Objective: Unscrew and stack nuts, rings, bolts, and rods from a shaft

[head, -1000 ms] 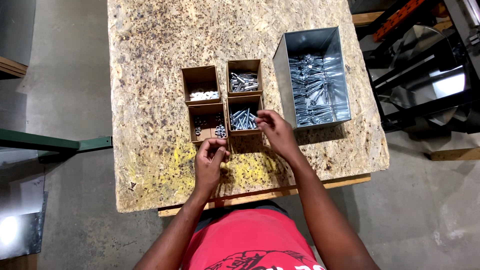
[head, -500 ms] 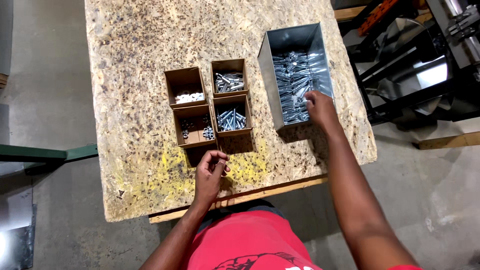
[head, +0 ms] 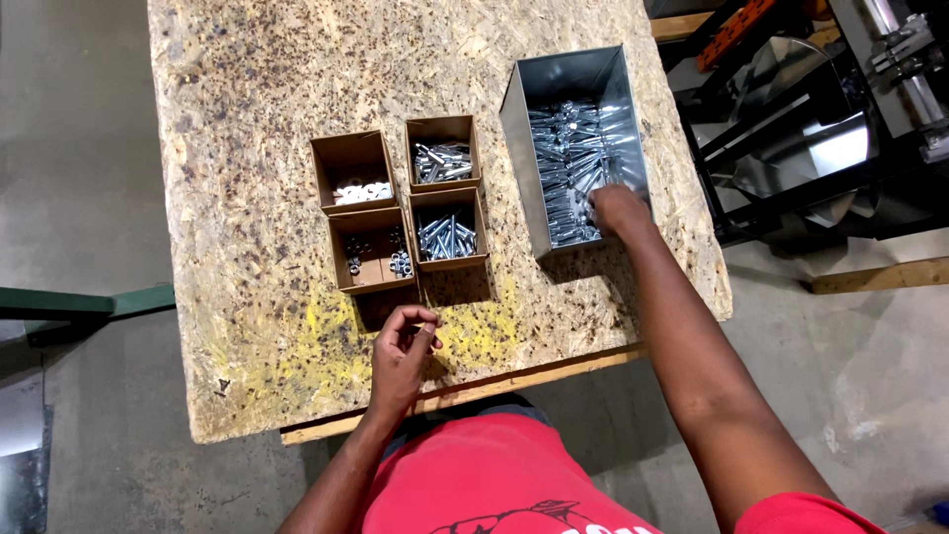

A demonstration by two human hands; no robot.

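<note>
My right hand (head: 615, 208) reaches into the near end of a grey metal bin (head: 522, 119) filled with several silver bolts (head: 573, 158); its fingers are down among the bolts and whether they grip one is hidden. My left hand (head: 403, 348) rests near the table's front edge, fingers curled with the tips pinched together; anything between them is too small to see. Just beyond it stand four small brown cardboard boxes: one with white washers (head: 354, 170), one with nuts (head: 371, 249), and two with screws (head: 443, 150) (head: 450, 229).
The boxes and bin sit on a chipboard table (head: 247, 99) with a yellow stain near the front. A dark metal frame with a shiny sheet-metal part (head: 801, 129) stands to the right. Concrete floor surrounds the table; a green bar (head: 89, 302) lies left.
My right hand moved from the cardboard boxes rightward into the metal bin and now dips among the bolts. My left hand drew back slightly toward the front edge.
</note>
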